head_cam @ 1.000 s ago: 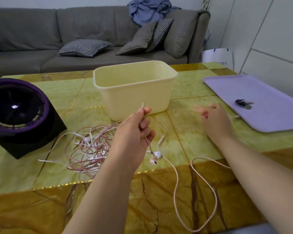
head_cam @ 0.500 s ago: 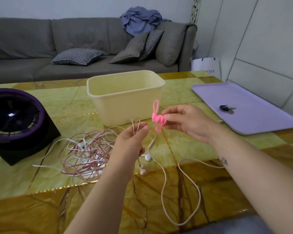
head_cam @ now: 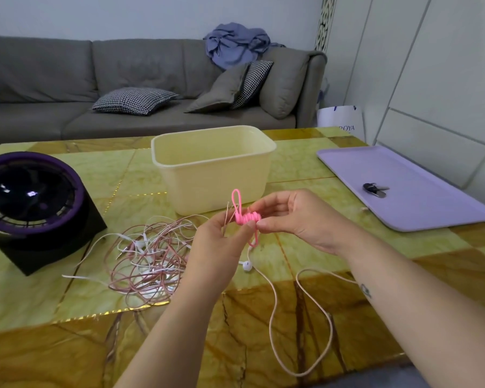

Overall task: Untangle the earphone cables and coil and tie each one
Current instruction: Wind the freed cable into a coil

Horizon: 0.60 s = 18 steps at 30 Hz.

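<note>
Two grips meet just above the desk [head_cam: 297, 169], in front of the cream tub [head_cam: 213, 189]. My left grip [head_cam: 219, 247] is closed round a folded bit of one earphone cable [head_cam: 273, 303]: thin strands stick up past its fingers, and its thumb touches the pink tie [head_cam: 247, 217]. My right grip [head_cam: 297, 219] pinches that tie between thumb and fingertips. The tie is wound on itself in a tight little coil, with a loop standing up and a tail hanging down.

Most of the held cable is not gathered. One earbud [head_cam: 247, 266] dangles just under my hands, and a long slack loop trails across the desk toward me. The remaining cables lie in a pink-and-white tangle [head_cam: 149, 256] to the left, apart from this one.

I judge this as the start of tying off the first freed cable, with the coiling barely begun. The next move calls for unwinding the tie so it can wrap something. The left grip must not let the fold slip while the slack is drawn up into even turns before binding.
</note>
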Each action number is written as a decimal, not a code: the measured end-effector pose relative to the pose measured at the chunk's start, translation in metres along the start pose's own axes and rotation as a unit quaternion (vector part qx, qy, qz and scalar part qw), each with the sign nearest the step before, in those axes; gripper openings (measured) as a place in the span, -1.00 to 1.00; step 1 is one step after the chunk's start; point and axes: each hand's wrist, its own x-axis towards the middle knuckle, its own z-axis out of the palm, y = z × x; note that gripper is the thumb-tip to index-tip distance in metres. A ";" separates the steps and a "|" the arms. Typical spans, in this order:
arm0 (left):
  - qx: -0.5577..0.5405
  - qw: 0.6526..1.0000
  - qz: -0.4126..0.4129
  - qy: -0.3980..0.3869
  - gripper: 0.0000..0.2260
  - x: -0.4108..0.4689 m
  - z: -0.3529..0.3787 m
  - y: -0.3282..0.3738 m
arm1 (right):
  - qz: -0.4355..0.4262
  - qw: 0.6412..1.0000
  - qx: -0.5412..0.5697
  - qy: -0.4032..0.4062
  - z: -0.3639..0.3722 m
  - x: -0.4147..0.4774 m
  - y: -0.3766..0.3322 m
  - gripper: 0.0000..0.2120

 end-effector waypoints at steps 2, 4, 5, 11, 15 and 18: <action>0.011 1.000 0.007 0.002 -0.87 0.001 0.000 0.000 | -0.009 1.000 -0.021 0.007 0.000 0.000 -0.001 -0.78; 0.019 1.000 0.015 -0.001 -0.86 0.003 0.000 -0.001 | -0.013 0.999 -0.037 0.012 -0.001 -0.001 -0.003 -0.80; 0.019 1.000 0.019 -0.001 -0.88 0.004 0.001 -0.003 | -0.015 0.999 -0.042 0.017 -0.001 -0.001 -0.003 -0.82; -0.017 1.000 0.013 -0.007 -0.93 0.008 0.007 -0.008 | -0.011 0.995 -0.079 0.055 -0.001 -0.004 -0.003 -0.86; -0.048 0.998 -0.017 -0.039 -0.92 0.007 0.013 -0.009 | -0.013 0.994 -0.083 0.073 -0.002 -0.013 0.001 -0.86; -0.039 0.997 -0.022 -0.058 -0.90 0.005 0.016 -0.010 | -0.023 0.988 -0.111 0.105 -0.003 -0.021 0.006 -0.86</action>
